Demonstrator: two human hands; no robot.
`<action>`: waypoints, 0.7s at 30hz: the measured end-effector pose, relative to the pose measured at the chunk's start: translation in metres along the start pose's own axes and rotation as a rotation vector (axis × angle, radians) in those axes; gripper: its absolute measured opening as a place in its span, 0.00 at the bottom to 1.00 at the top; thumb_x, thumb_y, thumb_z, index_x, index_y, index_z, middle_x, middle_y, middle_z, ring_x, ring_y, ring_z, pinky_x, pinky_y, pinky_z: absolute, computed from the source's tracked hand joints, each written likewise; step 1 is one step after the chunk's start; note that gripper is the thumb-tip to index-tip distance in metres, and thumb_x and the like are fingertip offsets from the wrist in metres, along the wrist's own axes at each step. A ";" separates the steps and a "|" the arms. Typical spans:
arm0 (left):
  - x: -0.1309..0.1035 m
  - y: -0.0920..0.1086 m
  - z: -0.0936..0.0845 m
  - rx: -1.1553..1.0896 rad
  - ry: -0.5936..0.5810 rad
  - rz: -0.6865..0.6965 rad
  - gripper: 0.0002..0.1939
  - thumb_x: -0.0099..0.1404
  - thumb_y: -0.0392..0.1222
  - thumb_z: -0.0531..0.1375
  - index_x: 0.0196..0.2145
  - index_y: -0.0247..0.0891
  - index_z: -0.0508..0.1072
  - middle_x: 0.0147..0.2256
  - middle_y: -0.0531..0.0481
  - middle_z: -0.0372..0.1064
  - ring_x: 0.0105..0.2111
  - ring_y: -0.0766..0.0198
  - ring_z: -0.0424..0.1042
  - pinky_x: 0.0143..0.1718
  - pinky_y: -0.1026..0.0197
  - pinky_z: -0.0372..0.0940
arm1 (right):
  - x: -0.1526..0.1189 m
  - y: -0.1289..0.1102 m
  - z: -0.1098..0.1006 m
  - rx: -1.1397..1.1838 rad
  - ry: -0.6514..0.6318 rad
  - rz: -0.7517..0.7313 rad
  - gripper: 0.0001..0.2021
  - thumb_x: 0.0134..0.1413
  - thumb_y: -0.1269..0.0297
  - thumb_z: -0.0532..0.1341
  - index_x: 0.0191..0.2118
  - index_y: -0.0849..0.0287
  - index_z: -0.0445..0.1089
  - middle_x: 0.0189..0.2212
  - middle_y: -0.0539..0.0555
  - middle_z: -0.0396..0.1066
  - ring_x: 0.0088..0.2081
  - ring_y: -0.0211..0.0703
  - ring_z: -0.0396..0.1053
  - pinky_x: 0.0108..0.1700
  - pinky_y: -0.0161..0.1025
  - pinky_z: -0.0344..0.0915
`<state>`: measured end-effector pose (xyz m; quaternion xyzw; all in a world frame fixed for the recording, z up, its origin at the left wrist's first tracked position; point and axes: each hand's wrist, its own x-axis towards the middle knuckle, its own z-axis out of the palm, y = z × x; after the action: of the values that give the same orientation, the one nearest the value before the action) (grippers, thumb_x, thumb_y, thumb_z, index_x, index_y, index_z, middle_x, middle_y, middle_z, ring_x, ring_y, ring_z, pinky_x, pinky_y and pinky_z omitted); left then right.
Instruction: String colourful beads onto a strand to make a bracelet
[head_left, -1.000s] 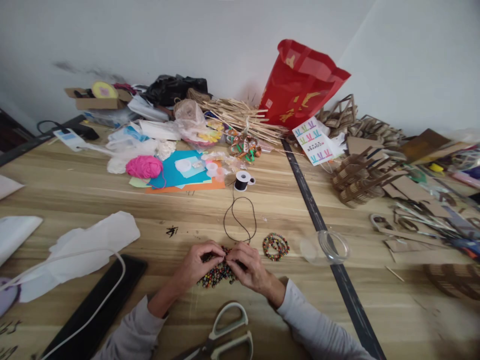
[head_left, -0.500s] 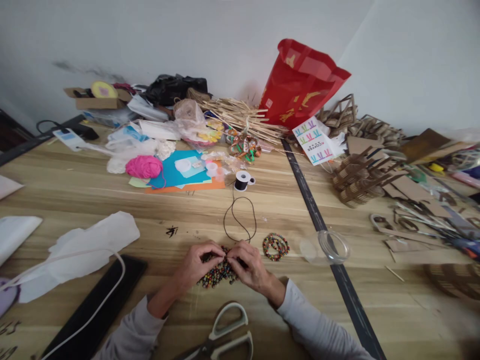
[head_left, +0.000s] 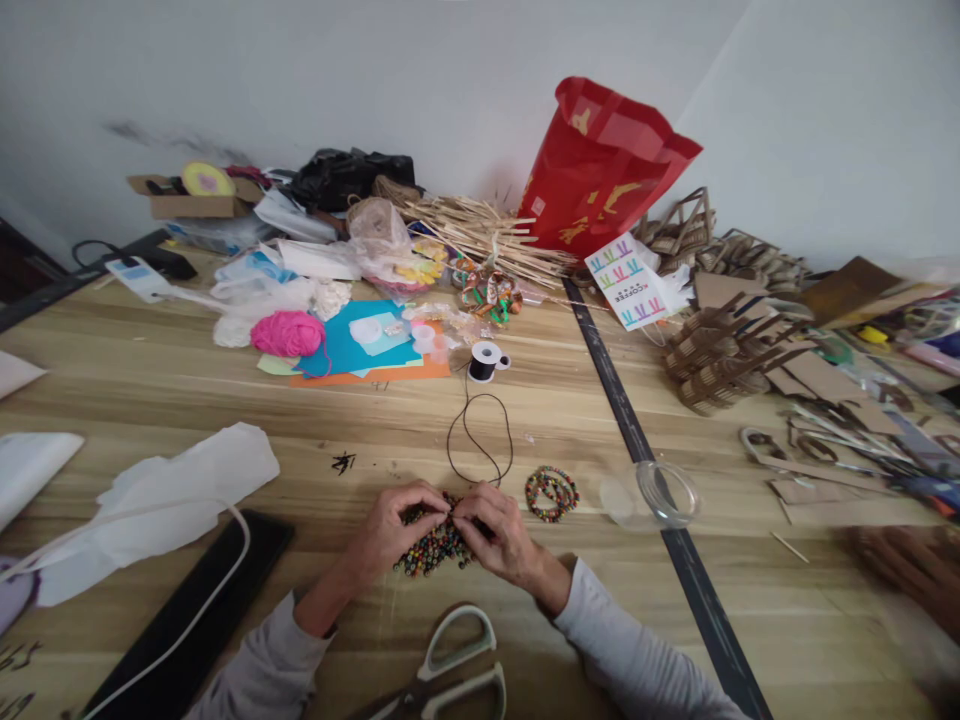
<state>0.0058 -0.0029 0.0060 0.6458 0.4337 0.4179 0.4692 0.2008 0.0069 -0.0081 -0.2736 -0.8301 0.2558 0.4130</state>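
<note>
Both hands meet above a pile of small multicoloured beads [head_left: 435, 550]. My left hand [head_left: 401, 520] is closed, thumb and forefinger pinched at something too small to make out. Close beside it, my right hand [head_left: 495, 530] is pinched in the same way, its fingertips almost touching the left ones. A black cord [head_left: 511, 440] loops on the table from a white spool [head_left: 484, 362] down to the right hand. Beaded rings [head_left: 552, 494] lie just right of that hand.
White-handled scissors [head_left: 457, 660] lie below the hands. At right are a clear round container [head_left: 667, 494] and woven baskets [head_left: 712, 365]. Left are a black tray-like object [head_left: 202, 610] and white sheet [head_left: 187, 480]. Pink yarn [head_left: 288, 333] and a red bag [head_left: 600, 175] stand behind.
At the far right edge, a blurred brown woven piece has shifted and another person's hand seems to be over it. My two hands have hardly moved.
</note>
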 end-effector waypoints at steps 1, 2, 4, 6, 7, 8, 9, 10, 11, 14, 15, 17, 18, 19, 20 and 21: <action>0.000 0.000 0.000 -0.001 -0.001 0.002 0.04 0.58 0.33 0.62 0.28 0.34 0.78 0.29 0.47 0.76 0.31 0.61 0.74 0.36 0.63 0.67 | 0.000 0.000 0.000 0.000 -0.001 -0.001 0.05 0.63 0.70 0.56 0.36 0.58 0.68 0.29 0.55 0.70 0.32 0.41 0.66 0.34 0.36 0.64; 0.000 0.000 0.000 -0.004 -0.001 0.006 0.04 0.58 0.33 0.62 0.28 0.35 0.78 0.28 0.47 0.76 0.31 0.61 0.74 0.36 0.63 0.67 | 0.000 0.000 0.000 0.002 -0.003 0.000 0.05 0.63 0.70 0.56 0.36 0.58 0.68 0.29 0.55 0.70 0.32 0.41 0.66 0.34 0.36 0.64; 0.000 0.000 0.000 -0.010 -0.002 0.016 0.04 0.58 0.33 0.62 0.28 0.35 0.78 0.28 0.48 0.76 0.31 0.62 0.74 0.36 0.63 0.67 | 0.000 0.000 0.000 0.003 -0.001 -0.001 0.05 0.63 0.70 0.56 0.36 0.58 0.68 0.29 0.54 0.70 0.32 0.40 0.66 0.33 0.36 0.64; 0.000 -0.001 0.000 -0.010 -0.004 0.021 0.04 0.58 0.33 0.62 0.28 0.35 0.78 0.28 0.48 0.76 0.31 0.62 0.74 0.35 0.63 0.66 | 0.001 -0.001 0.000 0.002 0.004 -0.005 0.05 0.62 0.70 0.56 0.36 0.58 0.68 0.29 0.54 0.70 0.32 0.40 0.66 0.33 0.36 0.64; 0.000 -0.001 0.000 -0.007 -0.005 0.021 0.04 0.59 0.33 0.62 0.29 0.35 0.78 0.28 0.48 0.76 0.31 0.62 0.74 0.35 0.63 0.66 | 0.001 -0.001 0.000 0.002 0.006 -0.006 0.05 0.62 0.70 0.56 0.36 0.58 0.68 0.29 0.54 0.70 0.32 0.40 0.66 0.34 0.36 0.64; 0.000 -0.001 0.000 -0.003 -0.007 0.020 0.04 0.59 0.32 0.62 0.29 0.35 0.78 0.28 0.48 0.76 0.31 0.62 0.74 0.35 0.63 0.66 | 0.001 -0.001 0.000 0.003 0.008 -0.007 0.05 0.62 0.70 0.56 0.36 0.58 0.68 0.29 0.54 0.70 0.32 0.40 0.66 0.34 0.36 0.64; 0.000 -0.001 0.000 -0.001 -0.006 0.021 0.04 0.58 0.32 0.63 0.29 0.35 0.78 0.28 0.48 0.76 0.31 0.62 0.74 0.35 0.63 0.66 | 0.001 -0.001 0.000 0.002 0.010 -0.006 0.05 0.62 0.71 0.56 0.36 0.58 0.68 0.29 0.54 0.70 0.32 0.40 0.66 0.33 0.36 0.63; 0.000 -0.001 0.000 -0.001 -0.002 0.023 0.04 0.58 0.32 0.63 0.29 0.35 0.78 0.28 0.48 0.76 0.31 0.62 0.74 0.35 0.63 0.66 | 0.001 -0.001 0.000 0.002 0.009 -0.003 0.05 0.62 0.71 0.56 0.35 0.58 0.68 0.29 0.54 0.70 0.32 0.40 0.66 0.33 0.36 0.63; 0.000 -0.001 0.000 -0.002 0.002 0.026 0.04 0.58 0.32 0.63 0.29 0.35 0.78 0.28 0.48 0.76 0.31 0.62 0.74 0.35 0.63 0.66 | 0.001 -0.001 0.000 0.002 0.009 0.000 0.05 0.62 0.71 0.56 0.35 0.58 0.68 0.29 0.54 0.70 0.31 0.40 0.66 0.33 0.36 0.63; 0.000 -0.002 0.000 -0.006 0.004 0.037 0.04 0.58 0.32 0.63 0.28 0.34 0.78 0.28 0.48 0.76 0.31 0.62 0.74 0.36 0.63 0.67 | 0.001 -0.001 0.000 -0.002 0.006 0.006 0.05 0.62 0.71 0.56 0.35 0.58 0.68 0.28 0.54 0.70 0.31 0.41 0.65 0.33 0.36 0.63; 0.000 -0.002 0.000 -0.004 0.000 0.039 0.04 0.58 0.32 0.63 0.28 0.34 0.78 0.28 0.47 0.76 0.31 0.62 0.74 0.36 0.63 0.67 | 0.001 -0.001 0.000 -0.003 0.004 0.006 0.05 0.62 0.71 0.56 0.35 0.58 0.68 0.28 0.54 0.70 0.31 0.41 0.65 0.33 0.36 0.62; 0.000 -0.002 0.000 0.002 -0.006 0.042 0.04 0.58 0.33 0.63 0.29 0.34 0.78 0.28 0.47 0.76 0.31 0.62 0.74 0.36 0.63 0.67 | 0.001 -0.001 0.000 -0.006 0.003 0.001 0.05 0.62 0.71 0.56 0.36 0.58 0.68 0.29 0.54 0.70 0.31 0.41 0.65 0.33 0.36 0.62; 0.000 -0.002 0.000 0.005 -0.008 0.042 0.04 0.58 0.33 0.63 0.29 0.34 0.78 0.29 0.47 0.76 0.31 0.62 0.74 0.36 0.63 0.67 | 0.000 0.000 0.000 -0.008 0.004 -0.002 0.05 0.62 0.71 0.56 0.36 0.58 0.68 0.29 0.54 0.70 0.31 0.41 0.65 0.33 0.36 0.62; 0.000 -0.001 0.000 0.009 -0.010 0.043 0.04 0.58 0.33 0.63 0.28 0.34 0.78 0.28 0.47 0.76 0.31 0.61 0.74 0.36 0.63 0.67 | 0.000 0.000 0.000 -0.011 0.003 -0.004 0.05 0.62 0.70 0.56 0.36 0.58 0.68 0.29 0.54 0.70 0.31 0.41 0.66 0.33 0.36 0.62; 0.000 -0.001 0.000 0.013 -0.011 0.043 0.04 0.59 0.33 0.63 0.28 0.34 0.78 0.28 0.47 0.76 0.31 0.61 0.74 0.36 0.62 0.67 | 0.000 0.000 0.000 -0.014 0.001 -0.006 0.05 0.62 0.70 0.56 0.36 0.58 0.68 0.29 0.54 0.70 0.31 0.41 0.66 0.33 0.36 0.62; 0.000 0.000 0.000 0.016 -0.011 0.044 0.04 0.59 0.34 0.63 0.28 0.35 0.78 0.28 0.47 0.76 0.31 0.61 0.74 0.36 0.62 0.67 | 0.000 0.000 0.000 -0.017 -0.001 -0.007 0.05 0.62 0.70 0.56 0.36 0.58 0.68 0.29 0.54 0.70 0.31 0.41 0.66 0.33 0.36 0.62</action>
<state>0.0060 -0.0026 0.0058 0.6612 0.4202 0.4209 0.4572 0.2005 0.0073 -0.0084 -0.2741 -0.8334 0.2477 0.4111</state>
